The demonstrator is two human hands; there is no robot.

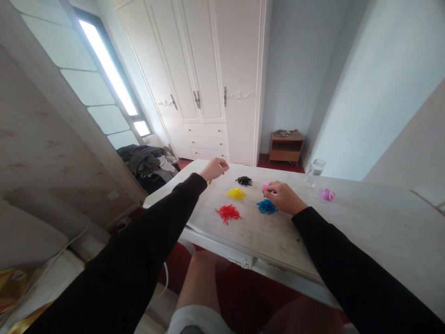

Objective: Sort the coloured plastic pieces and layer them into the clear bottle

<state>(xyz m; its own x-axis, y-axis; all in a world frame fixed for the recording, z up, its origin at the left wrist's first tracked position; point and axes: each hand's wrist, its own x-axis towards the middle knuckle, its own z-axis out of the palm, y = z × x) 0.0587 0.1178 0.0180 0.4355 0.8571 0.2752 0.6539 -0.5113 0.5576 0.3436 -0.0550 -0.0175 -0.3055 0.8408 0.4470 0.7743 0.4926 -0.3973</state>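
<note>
Small heaps of thin plastic-looking strips lie on the white table (243, 232): a black heap (244, 180), a yellow heap (236, 193), a red heap (228, 213) and a blue heap (267, 207). My left hand (213, 170) hovers over the table's far left, left of the black heap, its fingers pinched together; whatever is in them is too small to name. Beyond the blue heap, my right hand (283, 196) has its fingers closed beside a pink heap (265, 186), which it partly covers. Its fingertips' contents are hidden.
A clear glass jar (315, 172) and a pink-purple lump (327, 194) stand on the table, right of my right hand. Behind the table are a white wardrobe (239, 55) and a small wooden cabinet (286, 147). Dark clothes (146, 162) are piled at the left.
</note>
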